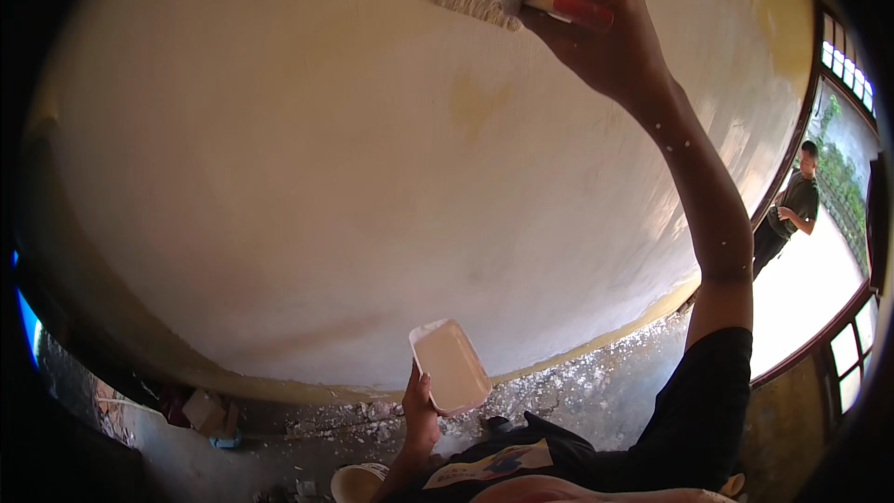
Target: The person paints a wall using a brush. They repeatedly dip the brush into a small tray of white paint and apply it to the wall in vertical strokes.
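Observation:
My right hand (587,21) is raised high and grips the red and pale handle of a wide paintbrush (478,3). The brush's light bristles lie against the wall (314,154), which shows whitish paint over yellow patches. Low in the view, my left hand (421,409) holds a shallow rectangular plastic tub (452,367) by its side, thumb at the rim. Pale paint seems to fill the tub, though its depth cannot be told. White specks dot my right forearm.
White spatters and debris cover the floor (594,398) along the wall's foot. A round bucket (357,483) stands near my left forearm. Boxes (204,412) sit at lower left. A person (793,202) stands in the open doorway on the right, beside a barred window (848,363).

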Demonstrator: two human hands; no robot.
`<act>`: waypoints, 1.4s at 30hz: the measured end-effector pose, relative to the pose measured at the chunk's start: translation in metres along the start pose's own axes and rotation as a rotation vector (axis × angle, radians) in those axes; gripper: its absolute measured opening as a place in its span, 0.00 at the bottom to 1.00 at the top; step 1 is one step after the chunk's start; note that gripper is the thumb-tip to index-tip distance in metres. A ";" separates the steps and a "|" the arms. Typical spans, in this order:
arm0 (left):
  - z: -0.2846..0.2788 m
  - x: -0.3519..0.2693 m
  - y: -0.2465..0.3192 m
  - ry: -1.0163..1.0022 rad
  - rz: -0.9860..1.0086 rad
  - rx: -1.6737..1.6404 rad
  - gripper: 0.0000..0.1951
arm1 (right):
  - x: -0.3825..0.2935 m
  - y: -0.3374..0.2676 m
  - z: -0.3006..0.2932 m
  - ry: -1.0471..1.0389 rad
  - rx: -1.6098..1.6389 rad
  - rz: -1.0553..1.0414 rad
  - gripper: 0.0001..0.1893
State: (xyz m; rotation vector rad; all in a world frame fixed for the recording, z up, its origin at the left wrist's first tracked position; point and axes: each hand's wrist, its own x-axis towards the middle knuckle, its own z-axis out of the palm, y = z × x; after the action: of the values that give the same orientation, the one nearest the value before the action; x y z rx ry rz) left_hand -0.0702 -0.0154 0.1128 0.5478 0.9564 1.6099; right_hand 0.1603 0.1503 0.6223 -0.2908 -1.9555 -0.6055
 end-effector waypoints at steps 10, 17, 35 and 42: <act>0.007 -0.010 0.011 0.018 0.030 0.052 0.31 | -0.140 -0.043 0.105 0.001 -0.400 -0.131 0.11; 0.002 -0.013 0.005 0.019 0.096 0.041 0.32 | -0.179 -0.074 0.120 -0.012 -0.260 -0.044 0.07; 0.011 -0.009 0.004 0.115 0.052 0.090 0.31 | -0.302 -0.137 0.158 -0.277 0.029 0.184 0.08; 0.015 -0.008 0.002 0.123 0.044 0.067 0.31 | -0.329 -0.149 0.171 -0.374 0.139 0.266 0.08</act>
State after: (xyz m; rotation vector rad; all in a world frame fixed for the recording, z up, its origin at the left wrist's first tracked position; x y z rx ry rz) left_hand -0.0578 -0.0190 0.1235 0.5234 1.0998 1.6707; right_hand 0.1087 0.1358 0.2265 -0.6007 -2.2531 -0.2514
